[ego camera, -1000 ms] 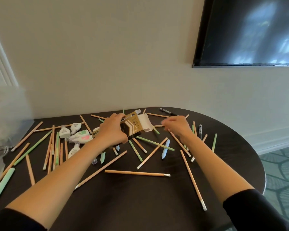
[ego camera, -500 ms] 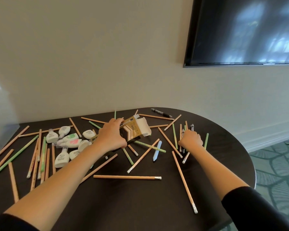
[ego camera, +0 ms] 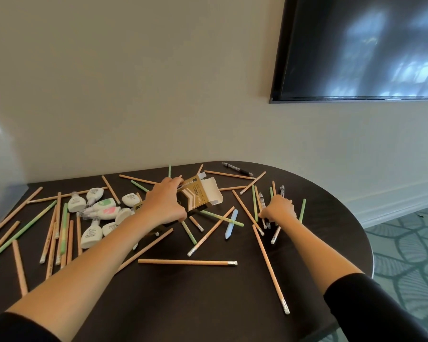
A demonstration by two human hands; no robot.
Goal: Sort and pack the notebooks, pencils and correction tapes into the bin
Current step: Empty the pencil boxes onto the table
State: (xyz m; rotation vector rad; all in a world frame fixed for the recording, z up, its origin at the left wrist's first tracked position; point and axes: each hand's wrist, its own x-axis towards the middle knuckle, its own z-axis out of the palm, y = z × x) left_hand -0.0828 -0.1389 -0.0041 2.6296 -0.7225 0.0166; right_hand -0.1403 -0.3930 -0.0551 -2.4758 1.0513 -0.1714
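While left hand [ego camera: 164, 204] grips the tilted, flap-open gold pencil box [ego camera: 202, 196] mid-worktop [ego camera: 208, 304] | right hand [ego camera: 279, 209] fingers curled onto pencil bunch [ego camera: 257, 201] lying right of box | loose pencils [ego camera: 187, 262] scattered across worktop | correction tapes [ego camera: 101, 211] clustered left | clear bin [ego camera: 0, 193] at far-left edge

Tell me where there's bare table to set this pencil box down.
Barest: the near table between your left forearm and the slanted pencil, this side of the crosswise pencil. Also the right rim beyond the green pencil. Crowded: correction tapes and pencils at left, and the tangle between the left hand and right hand.
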